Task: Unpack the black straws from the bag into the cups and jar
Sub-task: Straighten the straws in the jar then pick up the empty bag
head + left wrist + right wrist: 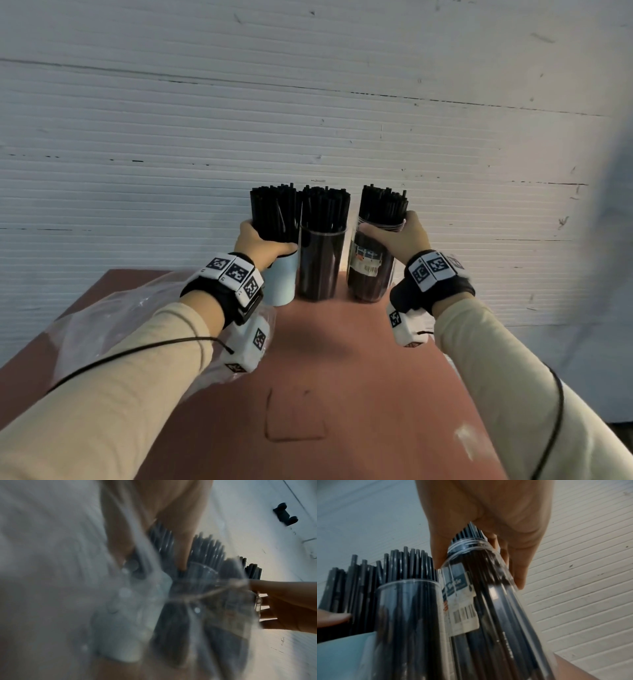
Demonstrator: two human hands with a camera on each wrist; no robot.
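Black straws upright in three vessels in a row at the red table's far edge: pale blue cup, clear cup, labelled clear jar. Left hand curled round the blue cup's rim and straws; right hand curled round the jar's neck. Empty plastic bag near the left edge.

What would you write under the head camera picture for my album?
Left hand grips the pale blue cup, right hand grips the jar; black straws fill all three.

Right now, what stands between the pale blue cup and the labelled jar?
One clear cup packed with black straws stands between the pale blue cup and the labelled jar; the head view shows it best.
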